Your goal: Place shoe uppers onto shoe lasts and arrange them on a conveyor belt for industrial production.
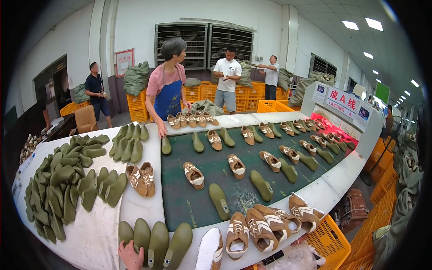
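Observation:
At the near left edge of the table, my left hand (130, 255) curls its fingers round the near end of a green shoe last (126, 232). Several similar lasts (158, 244) stand in a row just right of it, toes pointing away. My right hand is out of the picture. Further right along the near edge lie a white sole-shaped piece (208, 249) and several brown sneakers (259, 229) with cream stripes.
A green conveyor belt (180, 198) carries sneakers and lasts in rows. A heap of lasts (56, 189) covers the left table, near a sneaker pair (141, 179). Across stands a co-worker in a blue apron (168, 100). A yellow crate (328, 243) sits at the near right.

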`<state>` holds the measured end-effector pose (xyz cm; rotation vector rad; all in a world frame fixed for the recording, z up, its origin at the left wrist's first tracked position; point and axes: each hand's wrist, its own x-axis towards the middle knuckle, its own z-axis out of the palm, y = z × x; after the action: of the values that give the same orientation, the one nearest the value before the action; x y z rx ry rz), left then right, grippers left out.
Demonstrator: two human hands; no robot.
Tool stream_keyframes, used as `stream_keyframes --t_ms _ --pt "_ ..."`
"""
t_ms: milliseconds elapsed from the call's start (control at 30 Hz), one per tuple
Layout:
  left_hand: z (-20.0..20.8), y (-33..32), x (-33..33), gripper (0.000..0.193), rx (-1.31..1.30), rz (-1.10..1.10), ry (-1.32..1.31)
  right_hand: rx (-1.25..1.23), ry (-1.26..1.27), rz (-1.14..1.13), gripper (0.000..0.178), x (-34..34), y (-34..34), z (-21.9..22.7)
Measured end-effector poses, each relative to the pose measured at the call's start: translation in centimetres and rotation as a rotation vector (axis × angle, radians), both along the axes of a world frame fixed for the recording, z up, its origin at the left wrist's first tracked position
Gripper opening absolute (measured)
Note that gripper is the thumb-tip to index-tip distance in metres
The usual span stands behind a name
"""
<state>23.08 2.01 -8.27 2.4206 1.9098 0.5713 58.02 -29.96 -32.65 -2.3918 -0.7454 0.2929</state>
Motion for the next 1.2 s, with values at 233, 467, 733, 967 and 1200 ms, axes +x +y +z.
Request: stream_keyframes --t_ms 233,467,733,967,1200 --pt "0.6 -0.1 0.1 0.044 0.035 -0.017 -0.013 -0.044 0.16 -0.066 0.044 -0.2 0.3 1.5" --pt "0.5 0.1 -0.1 0.044 0.043 -0.02 -0.021 0.01 0.154 -0.072 0.045 -0.5 0.4 1.8" --pt "1.3 0.1 0.4 0.044 -0.011 -0.016 -0.041 0.143 0.146 -0.09 0.046 0.2 0.1 -4.3" --pt "3.2 -1.1 0.7 0.043 -0.136 0.024 -0.009 0.014 -0.015 0.028 0.045 0.9 0.2 -7.1" --pt "3.2 -1.1 1.5 0.046 -0.186 0.018 -0.077 -0.065 0.113 -0.066 0.042 0.1 0.0 0.0"
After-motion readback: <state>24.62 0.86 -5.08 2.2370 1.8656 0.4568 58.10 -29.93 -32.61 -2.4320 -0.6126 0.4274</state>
